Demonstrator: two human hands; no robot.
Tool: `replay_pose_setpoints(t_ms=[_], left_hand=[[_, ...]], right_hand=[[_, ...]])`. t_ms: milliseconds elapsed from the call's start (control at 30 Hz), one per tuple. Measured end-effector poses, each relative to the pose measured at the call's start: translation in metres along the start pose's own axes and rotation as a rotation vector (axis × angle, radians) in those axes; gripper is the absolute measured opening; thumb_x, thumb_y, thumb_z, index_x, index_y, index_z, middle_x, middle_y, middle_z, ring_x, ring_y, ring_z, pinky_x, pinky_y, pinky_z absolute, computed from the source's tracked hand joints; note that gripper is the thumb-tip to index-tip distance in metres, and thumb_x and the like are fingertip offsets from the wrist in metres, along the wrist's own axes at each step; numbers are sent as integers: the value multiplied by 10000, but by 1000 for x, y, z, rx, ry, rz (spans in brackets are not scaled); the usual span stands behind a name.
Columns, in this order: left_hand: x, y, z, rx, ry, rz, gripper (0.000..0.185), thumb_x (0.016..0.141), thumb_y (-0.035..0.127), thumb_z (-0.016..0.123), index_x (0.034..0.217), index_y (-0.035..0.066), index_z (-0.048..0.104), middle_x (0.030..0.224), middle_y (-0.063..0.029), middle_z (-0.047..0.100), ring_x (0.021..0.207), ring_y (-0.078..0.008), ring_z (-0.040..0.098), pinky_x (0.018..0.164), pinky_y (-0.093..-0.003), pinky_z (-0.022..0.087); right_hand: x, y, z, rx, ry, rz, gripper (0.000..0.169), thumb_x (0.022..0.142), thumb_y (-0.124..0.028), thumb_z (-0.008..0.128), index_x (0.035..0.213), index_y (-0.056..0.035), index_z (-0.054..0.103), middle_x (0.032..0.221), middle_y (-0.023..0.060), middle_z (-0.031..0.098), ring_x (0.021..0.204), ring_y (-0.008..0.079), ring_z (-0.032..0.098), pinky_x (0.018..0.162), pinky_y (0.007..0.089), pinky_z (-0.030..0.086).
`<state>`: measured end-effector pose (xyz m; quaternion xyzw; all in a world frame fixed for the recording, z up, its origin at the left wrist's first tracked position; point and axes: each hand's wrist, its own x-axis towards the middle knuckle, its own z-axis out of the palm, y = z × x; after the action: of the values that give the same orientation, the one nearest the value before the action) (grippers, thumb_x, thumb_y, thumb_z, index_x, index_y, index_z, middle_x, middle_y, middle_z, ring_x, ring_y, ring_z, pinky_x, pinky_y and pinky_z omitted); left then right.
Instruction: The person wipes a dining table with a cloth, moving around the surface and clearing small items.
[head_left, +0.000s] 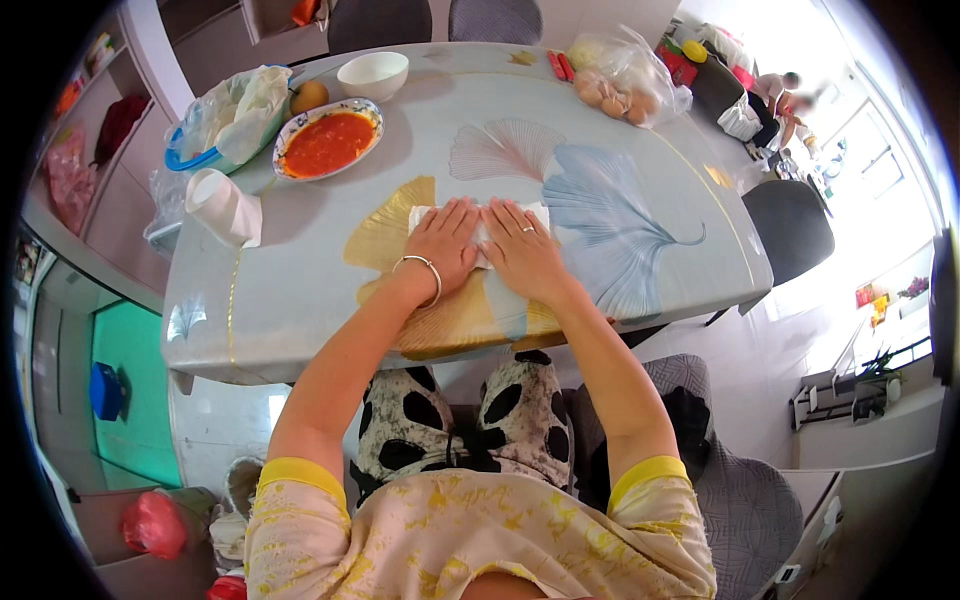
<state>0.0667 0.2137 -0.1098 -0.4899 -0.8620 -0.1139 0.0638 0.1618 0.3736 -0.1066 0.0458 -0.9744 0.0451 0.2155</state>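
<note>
Both hands lie side by side, palms down, on a folded white tissue (478, 236) near the middle of the table (315, 300). My left hand (444, 244), with a silver bangle at the wrist, covers the tissue's left part, fingers pointing away from me. On its right part rests my right hand (521, 247), which wears a ring. The tissue's edges show around and between the hands; its middle is partly hidden. Under it spreads a tablecloth printed with large golden and blue ginkgo leaves. Neither hand's fingers are curled around anything.
An oval dish of red sauce (330, 142), a white bowl (373, 76), a brown round fruit (308, 97), a bag-lined blue basket (232, 124) and a white paper roll (225, 210) stand at the left. Eggs in a plastic bag (619, 86) lie far right. Two people (776, 105) sit beyond.
</note>
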Motion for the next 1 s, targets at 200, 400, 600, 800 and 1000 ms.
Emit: replay_pose_setpoints(t_ms=[200,400,600,800,1000], left_hand=[[27,-24,3,17,29,-63,555,917,281,385,1418,47,334,1494,-134,307,1393,-262,270,1142,-423,204],[55,-49,5,53,18,-128,545,916,270,365,1418,60,337,1491,-121,319,1388,-257,283,1141,-418,214],[84,-75,10,75,2,-170,535,926,263,337,1429,79,328,1507,-105,294,1397,-241,266,1144,-414,210],[109,-99,14,118,-22,-209,533,932,261,312,1437,92,317,1520,-85,273,1405,-232,250,1150,-406,199],[127,-108,13,103,-44,-257,532,941,263,290,1449,106,303,1534,-74,243,1416,-218,226,1156,-397,189]], right_hand=[[35,7,22,-26,71,12,475,921,-273,426,1334,-40,464,1394,148,448,1309,289,397,1074,462,314],[74,18,50,-63,153,3,444,895,-254,454,1276,-34,515,1348,155,493,1278,297,432,1052,476,340],[108,31,69,-110,203,-20,426,891,-249,457,1254,-40,537,1331,143,511,1250,289,456,1035,459,351],[139,41,80,-92,79,48,462,947,-268,366,1355,-69,452,1406,133,446,1316,279,400,1088,447,304],[160,53,95,-36,48,97,482,942,-296,347,1361,-82,452,1432,121,419,1347,266,358,1114,437,256]])
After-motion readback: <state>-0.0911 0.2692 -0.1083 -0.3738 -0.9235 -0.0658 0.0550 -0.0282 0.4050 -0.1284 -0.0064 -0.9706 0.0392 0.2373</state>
